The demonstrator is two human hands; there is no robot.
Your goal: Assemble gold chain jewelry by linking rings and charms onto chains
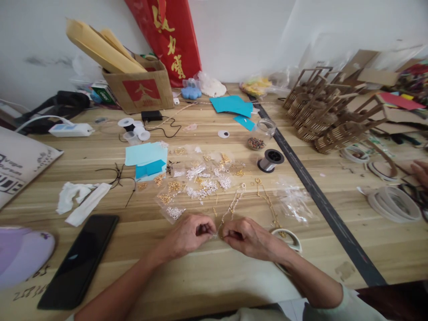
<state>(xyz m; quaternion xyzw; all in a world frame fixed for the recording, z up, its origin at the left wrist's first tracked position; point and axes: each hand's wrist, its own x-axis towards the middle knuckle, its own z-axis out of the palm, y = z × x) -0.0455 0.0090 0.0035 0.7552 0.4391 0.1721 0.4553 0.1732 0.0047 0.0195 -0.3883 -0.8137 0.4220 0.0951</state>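
My left hand (195, 230) is closed in a pinch on the lower end of a thin silver-coloured chain (230, 206) that lies on the wooden table. Close beside it, my right hand (248, 237) is also pinched shut; a tiny bit shows at its fingertips, too small to name. One strand of the chain runs down toward the right knuckles and goes out of sight there. A gold chain (266, 196) lies beyond my right hand, and a pale ring-shaped band (289, 238) sits partly behind my right forearm. Small bags of silver beads (207, 189) and gold findings (174, 186) spread out in front.
A wire spool (270, 160) and a jar of beads (264, 131) stand past the chains. Clear plastic bags (294, 200) lie right of them. A black phone (78, 261) is at left. Bamboo baskets (321, 111) fill the back right. Another person's hand (420, 173) shows at the right edge.
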